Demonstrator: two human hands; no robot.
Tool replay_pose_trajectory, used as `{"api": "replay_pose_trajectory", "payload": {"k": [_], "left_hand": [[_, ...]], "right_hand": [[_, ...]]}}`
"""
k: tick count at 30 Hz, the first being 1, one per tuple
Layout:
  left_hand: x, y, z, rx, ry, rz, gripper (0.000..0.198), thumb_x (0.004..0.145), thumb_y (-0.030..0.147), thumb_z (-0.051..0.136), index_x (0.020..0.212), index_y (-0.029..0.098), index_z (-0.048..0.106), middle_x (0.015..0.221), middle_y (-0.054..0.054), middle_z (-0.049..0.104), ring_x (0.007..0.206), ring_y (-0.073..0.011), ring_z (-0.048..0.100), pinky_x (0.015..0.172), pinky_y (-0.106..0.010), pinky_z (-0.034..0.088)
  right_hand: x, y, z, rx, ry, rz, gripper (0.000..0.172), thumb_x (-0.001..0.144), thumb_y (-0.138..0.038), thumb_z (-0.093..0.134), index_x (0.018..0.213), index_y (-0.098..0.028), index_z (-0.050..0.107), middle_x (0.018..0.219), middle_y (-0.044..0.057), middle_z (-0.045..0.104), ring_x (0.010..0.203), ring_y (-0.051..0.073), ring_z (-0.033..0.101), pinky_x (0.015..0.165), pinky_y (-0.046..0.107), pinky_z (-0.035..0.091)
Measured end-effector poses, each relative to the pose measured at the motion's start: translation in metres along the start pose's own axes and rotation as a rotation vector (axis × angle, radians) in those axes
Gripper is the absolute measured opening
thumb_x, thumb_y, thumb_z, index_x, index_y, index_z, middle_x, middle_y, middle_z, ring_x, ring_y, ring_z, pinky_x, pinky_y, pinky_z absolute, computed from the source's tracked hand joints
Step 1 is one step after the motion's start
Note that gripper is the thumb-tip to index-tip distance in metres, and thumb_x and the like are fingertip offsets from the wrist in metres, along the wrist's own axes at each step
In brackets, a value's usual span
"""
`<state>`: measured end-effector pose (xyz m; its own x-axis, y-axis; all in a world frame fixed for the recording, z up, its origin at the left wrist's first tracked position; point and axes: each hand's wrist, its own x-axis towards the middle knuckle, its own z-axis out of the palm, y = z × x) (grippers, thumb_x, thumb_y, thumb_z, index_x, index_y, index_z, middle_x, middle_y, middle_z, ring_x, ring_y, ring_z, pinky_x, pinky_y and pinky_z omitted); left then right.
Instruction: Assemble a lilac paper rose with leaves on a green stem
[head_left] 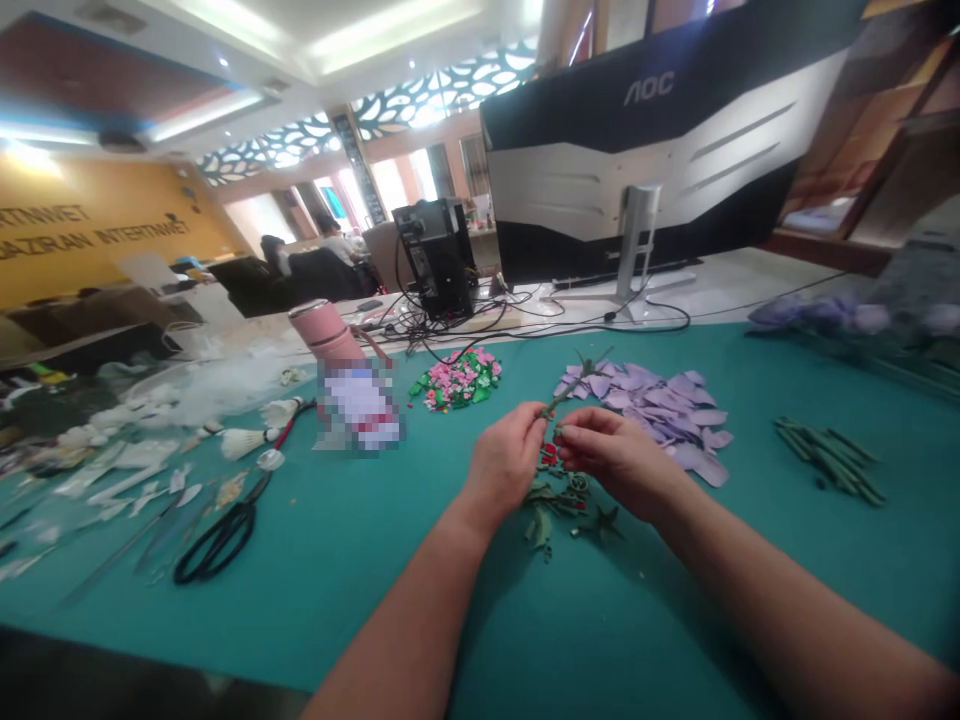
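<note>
My left hand is closed on a thin green artificial flower stem, whose pointed, leafy end sticks up to the right. Close beside it, my right hand pinches a small green piece that is too small to name. Below both hands lie green leaf and star-shaped plastic parts, with a small red piece among them. Lilac petals are heaped just behind my right hand. A pile of small pink and green pieces sits beyond my left hand.
Green stems lie at the right on the green mat. Black-handled scissors, shuttlecocks and white scraps spread across the left. A pink tumbler, a monitor and tangled cables stand behind. People sit far back.
</note>
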<state>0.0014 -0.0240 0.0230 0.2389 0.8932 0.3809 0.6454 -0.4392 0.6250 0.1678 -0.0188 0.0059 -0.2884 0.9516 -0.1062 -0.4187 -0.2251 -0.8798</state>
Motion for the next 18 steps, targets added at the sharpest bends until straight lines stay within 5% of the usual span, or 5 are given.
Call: {"api": "replay_pose_trajectory", "payload": {"k": [18], "left_hand": [[-0.0018,0.003,0.0003,-0.02,-0.045,0.06,0.026,0.098,0.028,0.041,0.111,0.019,0.062,0.1,-0.005,0.069,0.089,-0.018,0.062,0.079,-0.028,0.044]], "right_hand": [[0.0007,0.002,-0.0009,0.136,-0.024,0.004,0.03,0.062,-0.032,0.09,0.074,-0.018,0.067,0.063,-0.001,0.067,0.061,0.009,0.064,0.06,0.02,0.052]]}}
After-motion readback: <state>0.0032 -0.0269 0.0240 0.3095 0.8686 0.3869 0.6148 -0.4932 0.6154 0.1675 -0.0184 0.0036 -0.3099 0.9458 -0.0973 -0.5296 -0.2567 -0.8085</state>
